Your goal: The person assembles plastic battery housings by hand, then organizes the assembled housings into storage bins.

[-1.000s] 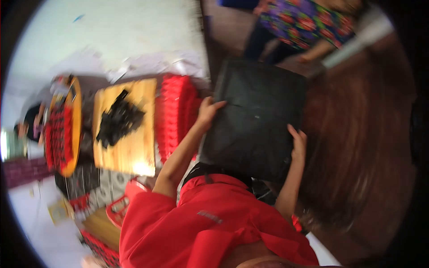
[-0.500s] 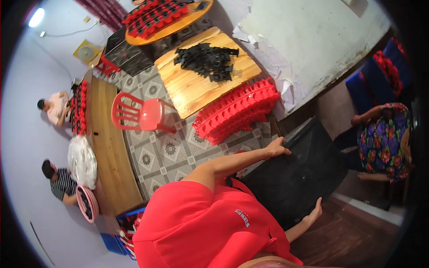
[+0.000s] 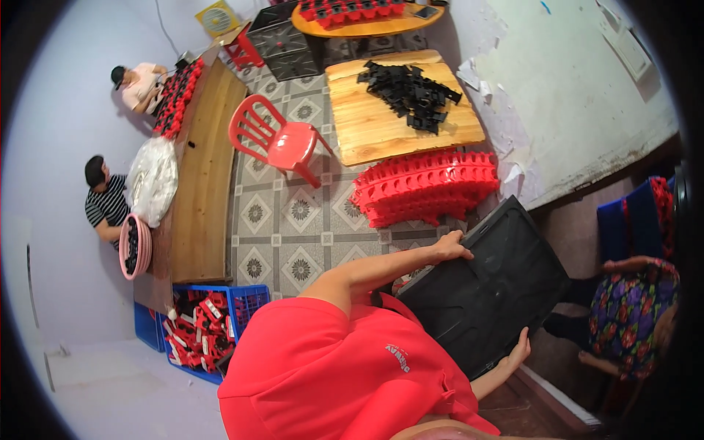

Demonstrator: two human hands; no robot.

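Black panel [image 3: 488, 282] held out before red shirt [image 3: 345, 359]; left hand [image 3: 451, 247] and right hand [image 3: 514, 353] clamped on opposite edges. Looks like stiff plastic, probably light, perhaps slick; those edges seem best hold.

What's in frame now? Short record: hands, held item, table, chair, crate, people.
left hand: grips the upper-left edge of the held item
right hand: grips its lower-right edge
held item: black rectangular object, crate or panel, can't tell
square wooden table: bears a pile of black parts; red molded pieces stacked beside it
red chair: upright on patterned floor
blue crate: holds mostly red pieces
other people: three; two left, one right
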